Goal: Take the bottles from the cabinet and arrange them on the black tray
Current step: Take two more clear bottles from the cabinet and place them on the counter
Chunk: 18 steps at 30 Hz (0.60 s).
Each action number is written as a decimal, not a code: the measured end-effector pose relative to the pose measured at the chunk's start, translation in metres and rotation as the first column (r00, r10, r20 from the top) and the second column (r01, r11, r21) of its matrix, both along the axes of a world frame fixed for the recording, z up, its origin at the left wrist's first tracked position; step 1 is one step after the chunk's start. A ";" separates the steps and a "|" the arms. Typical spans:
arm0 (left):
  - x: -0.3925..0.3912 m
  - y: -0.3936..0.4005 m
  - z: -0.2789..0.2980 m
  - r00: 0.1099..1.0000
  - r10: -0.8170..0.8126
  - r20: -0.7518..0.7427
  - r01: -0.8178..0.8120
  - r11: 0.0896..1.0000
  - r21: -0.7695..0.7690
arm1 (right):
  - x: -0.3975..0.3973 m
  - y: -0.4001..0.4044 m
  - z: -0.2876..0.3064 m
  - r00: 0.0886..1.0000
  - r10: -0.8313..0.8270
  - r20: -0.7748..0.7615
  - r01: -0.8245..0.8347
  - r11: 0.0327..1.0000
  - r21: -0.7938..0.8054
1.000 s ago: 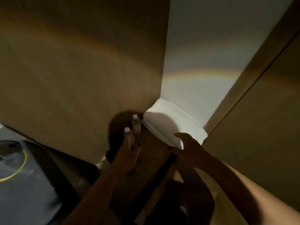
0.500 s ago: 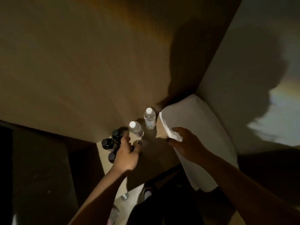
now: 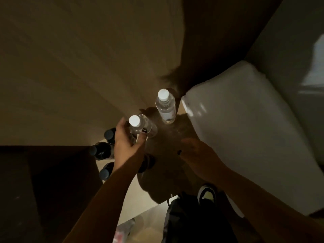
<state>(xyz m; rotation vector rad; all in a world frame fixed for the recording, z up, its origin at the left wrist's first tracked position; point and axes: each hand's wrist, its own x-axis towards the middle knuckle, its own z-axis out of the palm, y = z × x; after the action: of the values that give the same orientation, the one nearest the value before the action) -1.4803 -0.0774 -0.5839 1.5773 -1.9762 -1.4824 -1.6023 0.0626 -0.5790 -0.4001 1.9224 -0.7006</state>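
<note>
Looking down into a dim wooden cabinet [image 3: 87,67], I see my left hand [image 3: 127,142] wrapped around a clear water bottle [image 3: 140,127] with a white cap, fingers and thumb curled round its body just below the neck. The bottle holds clear liquid and stands on the cabinet shelf. A second clear bottle [image 3: 165,107], also white-capped and filled with clear liquid, stands upright just behind and to the right of it, apart from my hand. To the left of my wrist sits a cluster of dark bottles [image 3: 101,150] with dark caps; I cannot tell what is in them. My right hand [image 3: 196,155] hovers in shadow to the right, holding nothing, its fingers loose; a white door panel [image 3: 245,128] lies beside it. A shoe [image 3: 206,194] shows below.
</note>
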 end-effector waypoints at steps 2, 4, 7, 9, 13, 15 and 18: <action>-0.005 -0.007 -0.011 1.000 -0.029 -0.011 0.029 0.998 -0.049 | 0.002 -0.006 -0.013 0.998 -0.010 0.058 0.010 1.000 0.001; -0.011 -0.012 -0.019 0.999 -0.042 -0.009 0.041 0.996 -0.084 | 0.005 -0.011 -0.022 0.997 0.001 0.077 0.000 1.000 -0.013; -0.021 -0.017 -0.024 0.998 -0.057 0.018 0.059 0.991 -0.124 | 0.009 -0.017 -0.031 0.994 -0.018 0.112 0.024 0.998 -0.055; -0.024 -0.019 -0.024 0.998 -0.056 0.033 0.060 0.989 -0.131 | 0.011 -0.020 -0.033 0.995 -0.002 0.101 0.008 0.998 -0.057; -0.022 -0.023 -0.014 0.997 0.003 0.083 0.013 0.980 -0.198 | 0.008 -0.028 -0.029 0.995 0.079 0.055 -0.073 0.992 -0.101; -0.016 -0.023 -0.002 0.995 0.027 0.093 -0.006 0.976 -0.219 | 0.005 -0.033 -0.023 0.995 0.102 -0.003 -0.101 0.982 -0.156; -0.006 -0.022 0.022 0.996 0.018 0.086 0.002 0.975 -0.221 | 0.004 -0.040 -0.019 0.995 0.096 -0.032 -0.101 0.958 -0.267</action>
<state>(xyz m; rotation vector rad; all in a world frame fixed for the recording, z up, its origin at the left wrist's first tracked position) -1.4862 -0.0997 -0.5615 1.5761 -2.0961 -1.1608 -1.5985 0.0231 -0.5975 -0.6690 1.8156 -0.8979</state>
